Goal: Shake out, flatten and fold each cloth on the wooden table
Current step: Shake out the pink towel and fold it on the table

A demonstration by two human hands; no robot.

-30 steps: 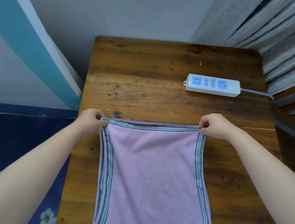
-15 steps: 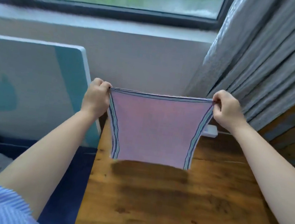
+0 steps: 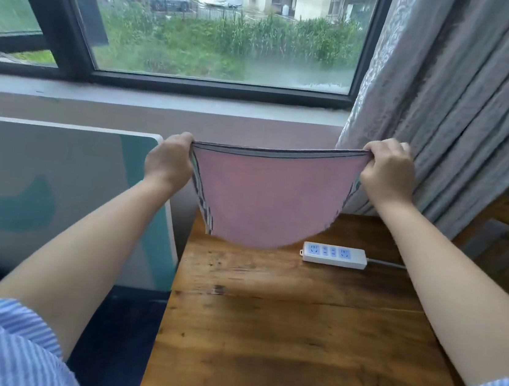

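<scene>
Pink terry cloth with striped edges [image 3: 265,200] hangs in the air above the brown wooden worktop [image 3: 292,342], its top corners pinched by left hand [image 3: 167,159] and right hand [image 3: 387,174] with curled fingers. White power strip [image 3: 335,255] lies just beyond its sagging hem; grey curtain [image 3: 466,100] hangs behind the right hand.

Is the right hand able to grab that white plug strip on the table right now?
Probably not yet: the right hand is gripping a corner of the pink striped cloth. The white power strip lies uncovered on the wooden table below it.
</scene>
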